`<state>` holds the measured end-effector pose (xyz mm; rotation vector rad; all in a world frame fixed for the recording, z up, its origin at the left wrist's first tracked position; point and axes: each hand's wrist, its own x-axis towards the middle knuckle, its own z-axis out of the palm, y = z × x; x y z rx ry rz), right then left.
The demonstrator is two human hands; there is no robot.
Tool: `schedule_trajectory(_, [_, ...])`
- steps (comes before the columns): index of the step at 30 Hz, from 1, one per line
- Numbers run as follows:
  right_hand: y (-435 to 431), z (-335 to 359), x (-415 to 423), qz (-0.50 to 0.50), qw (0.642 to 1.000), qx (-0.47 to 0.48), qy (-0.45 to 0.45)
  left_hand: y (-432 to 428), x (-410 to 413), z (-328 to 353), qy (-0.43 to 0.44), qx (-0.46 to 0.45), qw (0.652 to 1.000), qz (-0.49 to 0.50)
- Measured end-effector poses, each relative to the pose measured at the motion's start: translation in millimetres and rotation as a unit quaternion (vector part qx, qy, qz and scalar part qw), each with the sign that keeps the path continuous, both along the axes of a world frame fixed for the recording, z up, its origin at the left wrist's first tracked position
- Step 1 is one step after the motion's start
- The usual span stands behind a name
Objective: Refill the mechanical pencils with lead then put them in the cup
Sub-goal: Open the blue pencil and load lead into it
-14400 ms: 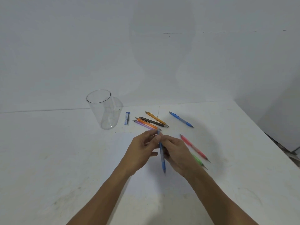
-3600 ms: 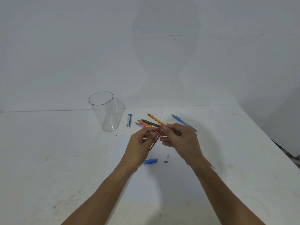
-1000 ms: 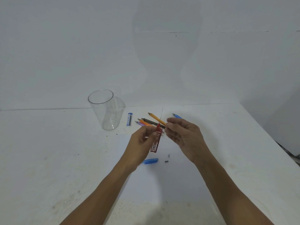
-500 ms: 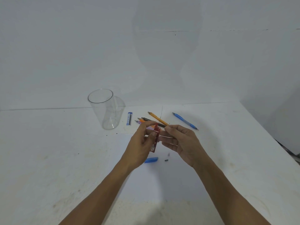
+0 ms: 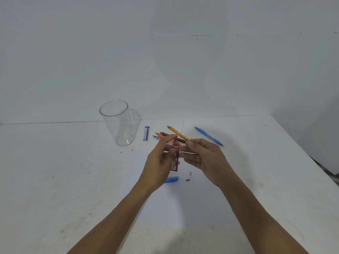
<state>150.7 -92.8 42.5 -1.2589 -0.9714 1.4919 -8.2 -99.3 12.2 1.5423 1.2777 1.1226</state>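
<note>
Head view shows both hands raised over the white bench (image 5: 73, 171), close together near its middle. The left hand (image 5: 161, 160) grips a red flat plastic lead case (image 5: 175, 158) between thumb and fingers. The case stands nearly upright, its top end at the fingertips. The right hand (image 5: 203, 156) is curled, with thumb and forefinger pinched together just beside the top of the case. A thin dark lead (image 5: 190, 138) seems to stick up from that pinch, though it is too fine to be sure of.

The coming move likely turns on the blue plastic pencil barrel (image 5: 171, 179). It lies on the bench below the hands, on the person's side of them, with its long axis roughly left to right and its right end slightly farther away. Only a short part shows; the rest is hidden behind the left wrist. It is nearer the left hand, but that hand is taken up by the case. Two small dark parts (image 5: 187, 180) lie just beside its right end, under the right hand. Which end of the barrel is open cannot be told.

To feed the lead in, one hand probably has to drop down and back toward the person to lift the barrel.

The clear plastic cup (image 5: 117, 123) stands upright well apart, beyond and left of the left hand, with no pencils in it.
</note>
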Motion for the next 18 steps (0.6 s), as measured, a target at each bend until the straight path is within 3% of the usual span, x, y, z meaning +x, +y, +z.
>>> schedule_trajectory(9, [0,-1,-1,0.008,1.0,-0.002,0.007,2,2,1,0.017,0.016,1.0,0.009])
schedule_trajectory(18, [0,-4,1,-0.018,0.999,-0.026,0.012,19,-5,-2,0.279,0.032,0.96,0.0])
